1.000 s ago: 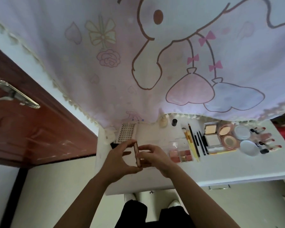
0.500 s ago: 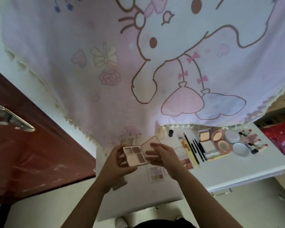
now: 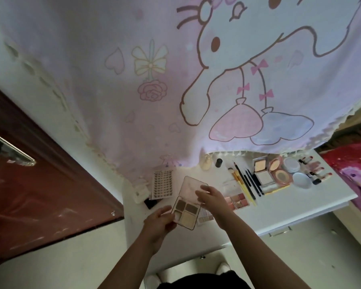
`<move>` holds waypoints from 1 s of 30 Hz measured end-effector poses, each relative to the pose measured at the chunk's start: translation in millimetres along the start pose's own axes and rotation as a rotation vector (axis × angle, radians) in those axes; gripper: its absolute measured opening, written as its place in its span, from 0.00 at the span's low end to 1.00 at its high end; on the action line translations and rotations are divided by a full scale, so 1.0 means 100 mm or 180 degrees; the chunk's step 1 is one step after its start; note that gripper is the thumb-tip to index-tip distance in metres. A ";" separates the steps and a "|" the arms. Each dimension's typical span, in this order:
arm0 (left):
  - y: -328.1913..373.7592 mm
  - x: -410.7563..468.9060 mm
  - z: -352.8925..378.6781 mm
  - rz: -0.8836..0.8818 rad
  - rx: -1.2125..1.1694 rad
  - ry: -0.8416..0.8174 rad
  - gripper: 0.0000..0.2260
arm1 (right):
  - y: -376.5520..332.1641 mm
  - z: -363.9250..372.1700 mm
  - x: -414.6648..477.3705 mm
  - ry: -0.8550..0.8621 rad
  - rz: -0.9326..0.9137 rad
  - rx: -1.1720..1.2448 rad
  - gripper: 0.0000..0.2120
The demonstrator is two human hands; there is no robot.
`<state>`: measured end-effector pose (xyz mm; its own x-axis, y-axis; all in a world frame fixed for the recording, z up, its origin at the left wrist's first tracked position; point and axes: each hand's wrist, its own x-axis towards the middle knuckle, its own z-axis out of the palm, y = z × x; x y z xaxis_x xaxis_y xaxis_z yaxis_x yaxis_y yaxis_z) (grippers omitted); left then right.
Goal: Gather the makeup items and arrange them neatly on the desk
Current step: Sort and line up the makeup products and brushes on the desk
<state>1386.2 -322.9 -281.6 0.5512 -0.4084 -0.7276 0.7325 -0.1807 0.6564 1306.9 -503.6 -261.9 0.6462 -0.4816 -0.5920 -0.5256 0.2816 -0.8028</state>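
An open eyeshadow palette [image 3: 186, 212] with brown and cream pans hangs over the white desk [image 3: 290, 207]. My left hand [image 3: 161, 224] grips its base at the left edge. My right hand [image 3: 213, 200] holds the raised lid [image 3: 191, 188] at its right side. Under the palette lies a small shimmer palette [image 3: 205, 218]. To the right lie a pink blush palette [image 3: 237, 200], brushes and pencils [image 3: 246, 182], powder compacts [image 3: 263, 172], round compacts [image 3: 279, 174], puffs [image 3: 302, 180] and lipsticks [image 3: 319, 174].
A lash tray [image 3: 162, 184], a white box [image 3: 141, 190] and a dark item [image 3: 150, 203] sit at the desk's left. A cream bottle [image 3: 206, 165] and a black cap [image 3: 218, 162] stand by the cartoon curtain [image 3: 196, 80]. A brown door [image 3: 40, 195] is left, red bedding [image 3: 354, 170] right.
The closed palette held edge-on between both hands has been opened; the lid now stands up and the pans face me. My view has tilted upward toward the curtain.
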 end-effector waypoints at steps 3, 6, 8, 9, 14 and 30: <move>-0.26 0.14 0.02 -0.0130 0.0052 -0.0054 0.17 | 0.30 0.02 0.00 -0.0028 0.0414 -0.0178 0.25; -0.46 0.31 0.02 -0.0196 0.0135 0.0212 0.19 | 0.61 0.03 -0.03 0.0142 0.0511 -0.0567 0.25; -0.57 0.42 0.03 -0.0198 0.0246 0.0376 0.19 | 0.77 0.01 -0.03 0.0430 0.0598 -0.0702 0.26; -0.62 0.47 0.04 -0.0203 0.0306 0.0457 0.19 | 0.84 -0.01 -0.04 0.0551 0.0664 -0.0729 0.27; -0.74 0.66 0.12 -0.0137 0.0524 0.0912 0.17 | 1.03 -0.10 0.01 0.0576 0.0948 -0.0836 0.32; -0.58 0.56 0.26 0.0170 0.2174 0.0978 0.03 | 0.98 -0.18 0.18 0.0765 0.0901 -0.1126 0.25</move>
<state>1364.1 -358.6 -355.0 0.7390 -0.1822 -0.6486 0.3459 -0.7235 0.5974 1257.5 -499.4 -349.9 0.3278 -0.6161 -0.7162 -0.8436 0.1505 -0.5155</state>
